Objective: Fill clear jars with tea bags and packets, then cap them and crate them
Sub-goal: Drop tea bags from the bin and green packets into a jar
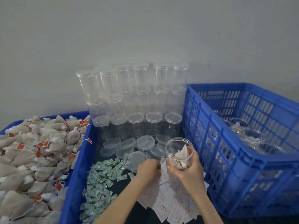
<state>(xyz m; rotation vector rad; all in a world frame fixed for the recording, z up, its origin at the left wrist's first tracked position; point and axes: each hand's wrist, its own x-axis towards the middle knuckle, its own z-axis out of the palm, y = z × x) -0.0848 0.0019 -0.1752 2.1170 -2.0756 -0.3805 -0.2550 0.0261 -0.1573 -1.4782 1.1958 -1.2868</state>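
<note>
The right hand point(188, 168) wraps around the lower half of a clear jar point(179, 153), thumb across the front, holding it upright and uncapped above the white paper slips point(163, 202); kept that way, the mouth stays open for more contents, and the tea bags point(181, 156) already inside stay put. The left hand point(148, 168) is curled, knuckles up, over the slips just left of the jar, and its fingertips are hidden, so I cannot tell whether it pinches a slip or only touches the pile. A loose lid point(137, 159) lies just beyond that hand, with more lids point(127, 145) spread behind it, probably so a cap is ready once the jar is full. The small green packets point(103, 177) sit in a heap to the left, within easy reach of the same hand. Further left, a blue tray point(77, 167) holds the heap of loose tea bags point(32, 152). Capped empty jars point(137, 94) are stacked against the wall. The blue crate point(242, 159) stands on the right, beside the holding hand, already holding some filled jars point(252, 136).
</note>
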